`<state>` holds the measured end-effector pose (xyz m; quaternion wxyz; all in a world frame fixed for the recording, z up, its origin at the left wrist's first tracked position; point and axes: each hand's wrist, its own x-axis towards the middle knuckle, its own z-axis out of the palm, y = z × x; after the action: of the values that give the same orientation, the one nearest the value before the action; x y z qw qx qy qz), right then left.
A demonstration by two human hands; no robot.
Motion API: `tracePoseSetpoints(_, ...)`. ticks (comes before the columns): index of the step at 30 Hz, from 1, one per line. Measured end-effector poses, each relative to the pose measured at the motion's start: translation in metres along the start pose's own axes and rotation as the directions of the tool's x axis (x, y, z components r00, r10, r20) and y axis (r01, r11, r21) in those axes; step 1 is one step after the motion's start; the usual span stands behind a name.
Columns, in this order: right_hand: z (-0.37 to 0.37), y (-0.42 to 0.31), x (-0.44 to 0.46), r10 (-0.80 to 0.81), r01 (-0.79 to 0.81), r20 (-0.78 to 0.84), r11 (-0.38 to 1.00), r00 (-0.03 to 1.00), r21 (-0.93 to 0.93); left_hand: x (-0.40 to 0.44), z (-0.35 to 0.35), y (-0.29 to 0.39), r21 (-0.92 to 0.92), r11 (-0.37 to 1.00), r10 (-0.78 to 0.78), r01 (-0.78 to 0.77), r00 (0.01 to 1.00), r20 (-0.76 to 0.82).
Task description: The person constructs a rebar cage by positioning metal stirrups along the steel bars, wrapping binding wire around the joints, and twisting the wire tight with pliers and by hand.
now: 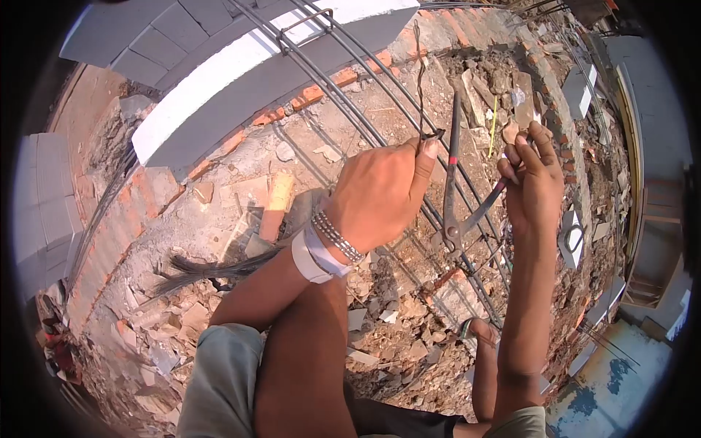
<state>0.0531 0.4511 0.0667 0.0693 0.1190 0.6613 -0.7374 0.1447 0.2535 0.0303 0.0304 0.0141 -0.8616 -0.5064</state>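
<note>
My left hand (383, 186), with a beaded bracelet and a white band at the wrist, is closed in front of the steel bars. Thumb and fingers pinch a dark twisted wire (420, 77) that rises above the hand, with a small bent end at the thumb tip. My right hand (537, 171) is raised to the right, its fingers closed on one handle of a pair of pincers (453, 231). The handles are spread wide; the free one points up beside my left thumb. The pincers' jaws hang low, near the long steel reinforcing bars (350, 109).
A square steel stirrup (307, 29) encircles the bars at the top. Behind them is a white-topped grey block wall (241, 80) with a brick edge. A bundle of thin wires (212, 269) lies on the rubble. Broken bricks and stones (409, 328) cover the ground.
</note>
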Motion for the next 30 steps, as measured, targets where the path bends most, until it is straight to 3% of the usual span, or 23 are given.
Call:
tracePoseSetpoints(4, -0.036, 0.032, -0.001, 0.069, -0.067, -0.192, 0.998, 0.979, 0.019, 0.008, -0.016, -0.019, -0.407, 0.858, -0.274, 0.312, 0.95, 0.151)
tracePoseSetpoints(7, -0.052, 0.039, -0.017, 0.156, -0.188, -0.221, 0.973, 0.963, -0.135, 0.006, -0.018, -0.022, -0.323, 0.904, -0.232, 0.279, 0.956, 0.178)
tracePoseSetpoints(11, -0.079, 0.039, -0.025, 0.126, -0.183, -0.138, 0.789, 0.982, -0.587, 0.004, -0.011, -0.02, -0.221, 0.928, -0.246, 0.3, 0.939, 0.242)
tracePoseSetpoints(12, -0.077, 0.036, -0.03, -0.128, 0.02, -0.097, 0.695, 0.987, -0.719, 0.004, -0.011, -0.016, -0.206, 0.948, -0.185, 0.244, 0.945, 0.271)
tracePoseSetpoints(13, -0.073, 0.03, -0.036, -0.368, 0.202, -0.012, 0.537, 0.93, -0.819, 0.004, -0.014, -0.01, -0.191, 0.964, -0.124, 0.186, 0.947, 0.296)
tracePoseSetpoints(14, -0.055, 0.017, -0.042, -0.571, 0.347, 0.109, 0.327, 0.814, -0.879, 0.003, -0.014, -0.005, -0.176, 0.976, -0.064, 0.126, 0.946, 0.319)
tracePoseSetpoints(15, -0.034, 0.001, -0.048, -0.65, 0.548, 0.316, 0.187, 0.691, -0.815, 0.002, -0.013, -0.003, -0.171, 0.981, -0.025, 0.093, 0.932, 0.361)
tracePoseSetpoints(16, -0.014, -0.016, -0.055, -0.691, 0.712, 0.498, 0.034, 0.524, -0.702, 0.001, -0.012, 0.001, -0.161, 0.985, 0.002, 0.06, 0.932, 0.362)
tracePoseSetpoints(17, 0.006, -0.037, -0.065, -0.577, 0.732, 0.685, -0.206, 0.445, -0.649, 0.0, -0.011, 0.005, -0.15, 0.988, 0.032, 0.025, 0.93, 0.366)
tracePoseSetpoints(18, 0.014, -0.044, -0.068, -0.449, 0.754, 0.792, -0.32, 0.413, -0.574, -0.002, -0.011, 0.008, -0.139, 0.99, 0.066, -0.014, 0.925, 0.373)
tracePoseSetpoints(19, 0.023, -0.052, -0.071, -0.309, 0.78, 0.876, -0.409, 0.37, -0.473, -0.009, -0.005, 0.003, -0.166, 0.977, 0.176, -0.135, 0.947, 0.268)
tracePoseSetpoints(22, 0.045, -0.062, -0.045, -0.08, 0.898, 0.959, -0.335, 0.273, -0.284, -0.006, -0.025, 0.011, -0.178, 0.981, 0.121, -0.081, 0.967, 0.223)
tracePoseSetpoints(23, 0.044, -0.066, -0.034, -0.01, 0.921, 0.964, -0.294, 0.265, -0.257, -0.005, -0.032, 0.011, -0.262, 0.961, 0.134, -0.087, 0.977, 0.165)
tracePoseSetpoints(26, 0.037, -0.077, -0.019, 0.141, 0.944, 0.955, -0.246, 0.26, -0.221, -0.004, -0.054, 0.011, -0.135, 0.99, 0.014, 0.032, 0.945, 0.325)
tracePoseSetpoints(30, 0.034, -0.07, -0.003, 0.143, 0.966, 0.957, -0.094, 0.253, -0.242, -0.007, -0.04, -0.001, -0.153, 0.965, 0.252, -0.211, 0.905, 0.343)
